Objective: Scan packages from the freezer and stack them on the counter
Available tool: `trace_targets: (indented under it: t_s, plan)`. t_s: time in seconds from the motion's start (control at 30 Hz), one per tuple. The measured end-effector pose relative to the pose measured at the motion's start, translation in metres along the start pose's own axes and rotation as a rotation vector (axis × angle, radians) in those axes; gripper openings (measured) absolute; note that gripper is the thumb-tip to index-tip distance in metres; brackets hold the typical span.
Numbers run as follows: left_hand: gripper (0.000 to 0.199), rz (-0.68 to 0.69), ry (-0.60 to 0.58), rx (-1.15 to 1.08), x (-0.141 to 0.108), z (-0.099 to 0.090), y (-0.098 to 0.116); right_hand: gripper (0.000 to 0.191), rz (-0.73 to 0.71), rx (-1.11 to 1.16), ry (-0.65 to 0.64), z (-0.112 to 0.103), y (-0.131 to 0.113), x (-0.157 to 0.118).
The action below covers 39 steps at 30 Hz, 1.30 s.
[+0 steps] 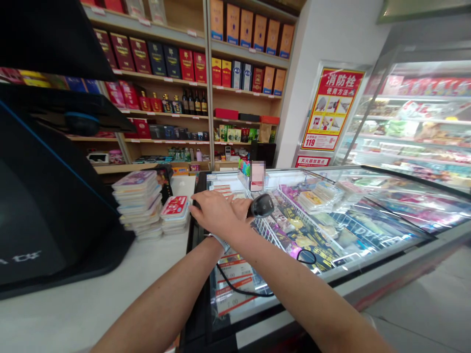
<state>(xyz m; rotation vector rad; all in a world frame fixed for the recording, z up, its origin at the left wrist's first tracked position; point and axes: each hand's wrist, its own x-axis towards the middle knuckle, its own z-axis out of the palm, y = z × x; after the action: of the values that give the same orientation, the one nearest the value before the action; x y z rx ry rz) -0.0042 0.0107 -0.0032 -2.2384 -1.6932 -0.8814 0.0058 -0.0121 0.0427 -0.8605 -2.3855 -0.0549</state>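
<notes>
My forearms cross above a glass-topped display freezer (235, 314). My left hand (241, 207), partly hidden behind my right wrist, is closed around a black handheld barcode scanner (262, 206). The scanner's head points right, and a black cable (243, 292) loops over the glass. My right hand (211, 206) reaches across to the left, over the freezer's black edge. Its thumb and fingers are apart; some fingertips are hidden. Just left of it, a short stack of flat packs with a red-labelled top (175, 208) stands on the white counter (147, 274). Beside that rises a taller pack stack (136, 201).
A large black checkout machine (55, 196) stands at the left. Inside the freezer are white wire baskets (268, 230) of packaged goods, and clear packs (316, 197) lie on top. Shelves (165, 113) with boxes and bottles stand behind, with a lit refrigerated case (423, 115) at right.
</notes>
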Motion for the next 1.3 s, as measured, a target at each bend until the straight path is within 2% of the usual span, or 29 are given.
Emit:
trace_targets:
  t_s: [0.17, 0.3, 0.43, 0.53, 0.7, 0.87, 1.13, 1.3]
  plan:
    - [0.028, 0.133, -0.087, -0.061, 0.002, 0.007, -0.007, 0.039, -0.054, 0.049, -0.111, 0.018, -0.010, 0.023]
    - [0.030, 0.129, -0.098, -0.087, 0.001, 0.005, -0.006, 0.049, -0.073, 0.046, -0.155, 0.029, -0.016, 0.030]
    - [0.030, 0.131, -0.087, -0.101, -0.001, 0.004, -0.005, 0.064, -0.085, 0.039, -0.185, 0.041, -0.017, 0.028]
    - [0.029, 0.145, -0.082, -0.098, -0.002, 0.006, -0.007, 0.068, -0.093, 0.026, -0.208, 0.048, -0.015, 0.026]
    - [0.031, 0.164, -0.077, -0.103, -0.002, 0.011, -0.010, 0.053, -0.145, -0.051, -0.257, 0.052, -0.012, 0.024]
    - [0.030, 0.162, -0.091, -0.086, -0.002, 0.008, -0.008, 0.020, -0.242, -0.197, -0.209, 0.046, -0.016, 0.020]
    - [0.031, 0.159, -0.118, -0.069, -0.003, 0.004, -0.004, 0.020, -0.303, -0.242, -0.167, 0.038, -0.019, 0.016]
    - [0.027, 0.156, -0.120, -0.060, -0.003, 0.004, -0.003, 0.022, -0.280, -0.208, -0.115, 0.044, -0.016, 0.014]
